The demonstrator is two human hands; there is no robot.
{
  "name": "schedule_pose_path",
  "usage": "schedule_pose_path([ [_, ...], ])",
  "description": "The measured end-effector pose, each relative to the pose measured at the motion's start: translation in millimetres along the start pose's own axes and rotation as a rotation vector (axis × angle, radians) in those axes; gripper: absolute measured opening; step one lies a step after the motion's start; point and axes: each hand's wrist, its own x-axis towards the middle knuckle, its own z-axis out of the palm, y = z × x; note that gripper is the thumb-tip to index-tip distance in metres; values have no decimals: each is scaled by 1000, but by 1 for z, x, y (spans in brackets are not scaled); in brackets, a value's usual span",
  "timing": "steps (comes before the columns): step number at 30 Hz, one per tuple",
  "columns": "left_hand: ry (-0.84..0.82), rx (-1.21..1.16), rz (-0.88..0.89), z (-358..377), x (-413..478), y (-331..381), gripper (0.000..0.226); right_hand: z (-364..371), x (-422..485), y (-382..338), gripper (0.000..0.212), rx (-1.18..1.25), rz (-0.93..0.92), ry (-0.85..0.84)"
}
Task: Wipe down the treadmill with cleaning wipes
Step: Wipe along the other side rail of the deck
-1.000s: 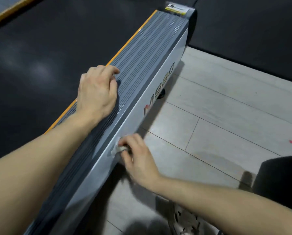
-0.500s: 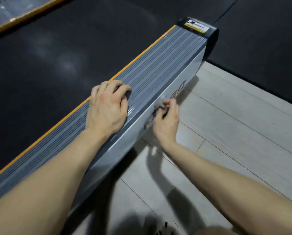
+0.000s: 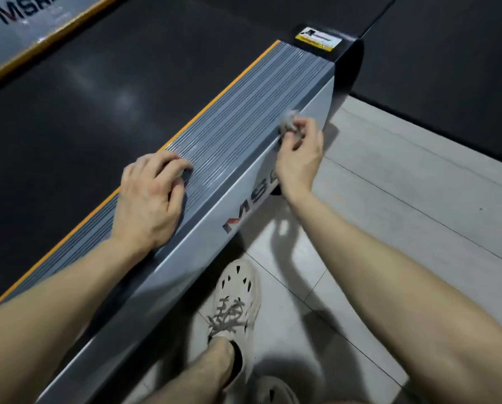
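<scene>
On the grey side panel [image 3: 185, 258] of the treadmill [image 3: 98, 97], partial lettering [image 3: 248, 211] reads "MS"; the far rail [image 3: 25, 11] shows "MSR". A yellow label [image 3: 316, 39] on the black end cap is too small to read. The ribbed side rail [image 3: 244, 112] runs lengthwise from lower left to upper right. The right hand [image 3: 297, 158] pinches a crumpled wipe [image 3: 288, 121] against the panel's upper edge. The left hand [image 3: 150, 199] rests palm-down on the rail, grasping nothing.

Pale tiled floor [image 3: 412, 217] under the grey treadmill [image 3: 244, 121], a cream laced shoe [image 3: 238, 298] just beside it.
</scene>
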Motion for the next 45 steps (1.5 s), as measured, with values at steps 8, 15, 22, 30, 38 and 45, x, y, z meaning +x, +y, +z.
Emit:
schedule_pose_path([
  [8,-25,71,12,-4,13,3,27,-10,-95,3,22,129,-428,-471],
  [15,-29,9,146,21,107,49,26,6,96,19,13,16,134,130],
  [22,-103,-95,261,74,187,93,34,-9,-66,53,16,88,-166,-291],
  [30,-102,-144,208,83,191,93,35,7,166,54,15,67,156,217],
  [38,-122,-125,218,87,193,87,43,3,4,52,14,158,-160,-88],
  [45,-128,-137,202,85,193,90,43,7,192,68,15,55,158,141],
])
